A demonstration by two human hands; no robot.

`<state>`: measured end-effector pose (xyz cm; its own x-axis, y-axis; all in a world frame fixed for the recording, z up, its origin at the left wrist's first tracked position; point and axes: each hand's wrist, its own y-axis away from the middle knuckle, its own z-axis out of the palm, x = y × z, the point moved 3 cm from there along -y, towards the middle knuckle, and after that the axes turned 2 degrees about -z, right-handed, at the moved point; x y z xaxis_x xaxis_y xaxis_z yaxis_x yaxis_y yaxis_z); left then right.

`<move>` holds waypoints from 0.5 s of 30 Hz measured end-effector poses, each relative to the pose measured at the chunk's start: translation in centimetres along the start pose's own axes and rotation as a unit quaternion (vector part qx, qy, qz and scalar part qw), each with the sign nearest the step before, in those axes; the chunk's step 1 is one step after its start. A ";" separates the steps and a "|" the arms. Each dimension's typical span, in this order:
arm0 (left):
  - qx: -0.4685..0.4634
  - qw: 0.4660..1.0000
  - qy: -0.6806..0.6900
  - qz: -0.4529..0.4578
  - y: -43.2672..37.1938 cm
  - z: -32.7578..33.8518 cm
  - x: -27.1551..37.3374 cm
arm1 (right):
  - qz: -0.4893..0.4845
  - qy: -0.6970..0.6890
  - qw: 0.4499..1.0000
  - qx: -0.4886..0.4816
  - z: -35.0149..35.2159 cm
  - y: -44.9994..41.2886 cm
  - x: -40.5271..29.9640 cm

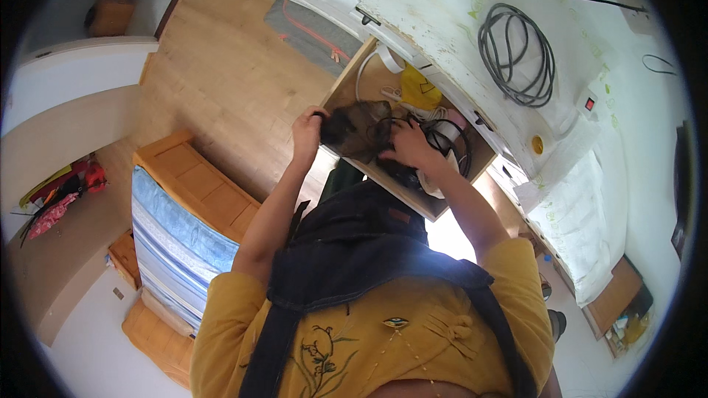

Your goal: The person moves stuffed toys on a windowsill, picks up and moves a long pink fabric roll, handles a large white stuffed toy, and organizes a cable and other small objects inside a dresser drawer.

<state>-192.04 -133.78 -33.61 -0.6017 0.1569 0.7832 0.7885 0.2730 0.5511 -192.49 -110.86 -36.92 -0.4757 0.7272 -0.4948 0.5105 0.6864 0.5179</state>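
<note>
A wooden drawer (344,77), pulled out in front of me, holds a jumble of cables and small items. My left hand (307,134) is at its left edge, closed on the end of a dark, see-through bag-like item (354,130) that spreads across the drawer. Inside the drawer, my right hand (412,146) rests among black cables (467,149), its fingers partly hidden; whether it grips anything is unclear. Behind the hands lie a yellow pouch (418,87), a white roll (390,58) and a white cord (360,74).
On the paper-covered white cabinet top (437,11) lies a coiled grey cable (517,55). A power strip with a red switch (589,104) and a roll of tape (537,145) are nearby. A wooden bed (188,177) stands at left. A grey mat (310,33) lies on the floor.
</note>
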 end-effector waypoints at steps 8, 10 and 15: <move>-0.141 0.843 -0.519 0.004 -4.5 9.9 -2.2 | -0.015 0.089 0.994 0.055 -0.4 5.3 -2.1; -0.162 0.874 -0.457 0.011 -6.9 11.1 -5.1 | -0.026 0.077 0.992 0.099 -0.2 5.7 -2.8; -0.077 0.902 -0.418 -0.078 -10.4 11.2 -8.8 | -0.011 0.067 0.987 0.147 -0.9 6.7 -5.1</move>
<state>-196.42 -127.41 -49.45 -0.5418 0.8065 0.2367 0.6550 0.2287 0.7202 -187.27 -109.98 -30.30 -0.5700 0.7196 -0.3967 0.6749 0.6854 0.2735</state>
